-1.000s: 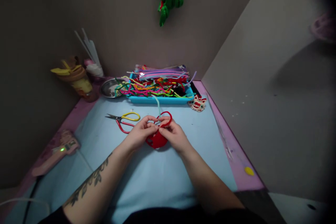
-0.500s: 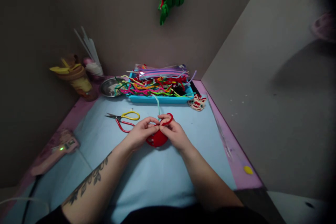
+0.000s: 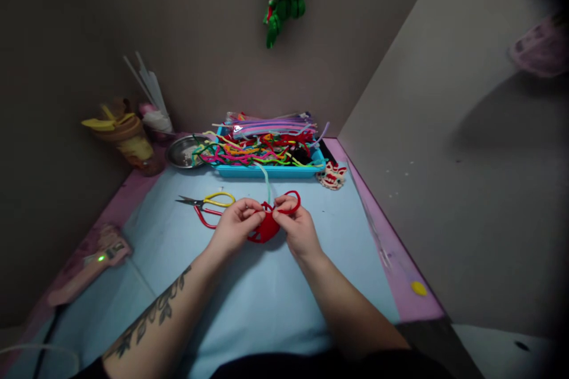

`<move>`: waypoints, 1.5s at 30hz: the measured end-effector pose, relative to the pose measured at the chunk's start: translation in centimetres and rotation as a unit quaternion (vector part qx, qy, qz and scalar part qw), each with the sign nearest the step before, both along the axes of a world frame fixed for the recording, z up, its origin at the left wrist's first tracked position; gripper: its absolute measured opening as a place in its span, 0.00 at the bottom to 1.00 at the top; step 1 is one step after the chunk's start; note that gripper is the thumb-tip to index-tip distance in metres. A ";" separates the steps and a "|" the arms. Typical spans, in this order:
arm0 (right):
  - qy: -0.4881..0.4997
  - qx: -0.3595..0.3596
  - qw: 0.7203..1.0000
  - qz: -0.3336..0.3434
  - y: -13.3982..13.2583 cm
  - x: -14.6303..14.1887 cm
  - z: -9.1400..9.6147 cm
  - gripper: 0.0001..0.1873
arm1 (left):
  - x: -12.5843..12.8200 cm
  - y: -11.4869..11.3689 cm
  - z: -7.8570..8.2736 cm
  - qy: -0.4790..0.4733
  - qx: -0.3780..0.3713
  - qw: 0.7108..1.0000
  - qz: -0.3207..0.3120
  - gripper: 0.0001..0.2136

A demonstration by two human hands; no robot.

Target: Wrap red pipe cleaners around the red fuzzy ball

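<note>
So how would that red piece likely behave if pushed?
The red piece has a rounded lower edge, so it would probably rock a little. Gaps at its lower left suggest it's light and may squash. The red loop arches up by the right hand, so it's likely springy.

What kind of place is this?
Most likely a small craft corner: there's a blue tray piled with colourful fuzzy strands, open scissors beside the work, and what looks like a pink glue gun with a green light.
</note>
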State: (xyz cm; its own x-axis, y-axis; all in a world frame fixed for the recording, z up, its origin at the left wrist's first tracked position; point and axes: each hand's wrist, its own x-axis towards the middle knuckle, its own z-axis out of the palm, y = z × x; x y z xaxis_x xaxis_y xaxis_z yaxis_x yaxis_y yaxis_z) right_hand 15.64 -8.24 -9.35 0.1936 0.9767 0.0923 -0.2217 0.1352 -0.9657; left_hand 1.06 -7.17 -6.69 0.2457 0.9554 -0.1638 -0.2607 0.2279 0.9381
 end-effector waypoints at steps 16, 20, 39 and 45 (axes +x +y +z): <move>-0.133 0.038 0.990 -0.027 -0.4 0.0 0.9 0.04 | 0.5 -0.3 0.8 0.064 -0.011 0.998 -0.021 0.24; -0.057 0.002 0.998 0.011 -0.3 -0.2 1.0 0.06 | 0.4 -0.4 1.1 0.092 0.012 0.995 -0.020 0.24; -0.032 -0.048 0.998 0.017 0.0 -0.3 0.1 0.19 | 0.2 0.3 0.6 -0.056 -0.093 0.991 0.073 0.30; 0.004 -0.091 0.995 -0.050 0.0 -0.7 0.2 0.13 | 0.3 0.9 0.3 -0.204 -0.137 0.954 0.170 0.19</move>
